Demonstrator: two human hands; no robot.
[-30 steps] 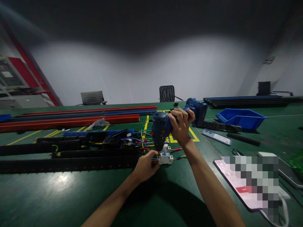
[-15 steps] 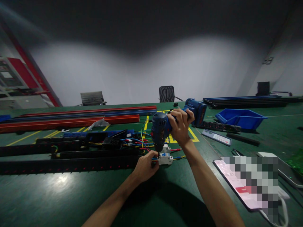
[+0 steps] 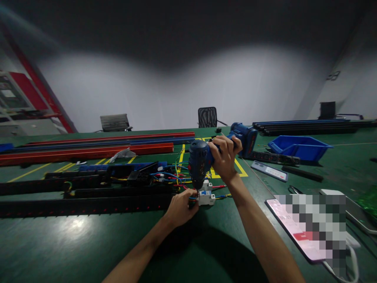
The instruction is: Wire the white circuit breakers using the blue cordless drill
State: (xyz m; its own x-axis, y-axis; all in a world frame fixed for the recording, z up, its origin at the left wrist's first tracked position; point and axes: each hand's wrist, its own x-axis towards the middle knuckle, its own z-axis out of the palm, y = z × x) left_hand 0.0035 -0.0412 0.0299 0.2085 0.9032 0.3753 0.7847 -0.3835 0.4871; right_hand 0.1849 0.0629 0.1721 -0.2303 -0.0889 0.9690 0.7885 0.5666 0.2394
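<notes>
Glossy tabletop point(image 3: 73, 245), boxy breaker point(image 3: 207, 199), drill point(image 3: 198, 162)

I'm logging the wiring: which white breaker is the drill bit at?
The front white breaker, right beside the left hand; the other breaker sits behind it, farther from that hand.

My right hand point(image 3: 225, 157) hides most of the handle of the blue drill point(image 3: 198, 161). The bit's tip is too small to make out, and my left hand point(image 3: 180, 206) covers that end of the white breaker point(image 3: 207, 199), so I cannot tell whether my fingers pinch its housing or the wires point(image 3: 192, 199). Just behind, the second breaker point(image 3: 207, 185) is partly hidden. Left of my hands, the black rails point(image 3: 88, 206) and red rails point(image 3: 88, 152) are cut off by the picture's edge. To my right, grey blocks mask part of the phone point(image 3: 294, 230), and the green mesh point(image 3: 369, 202) is cut off.
</notes>
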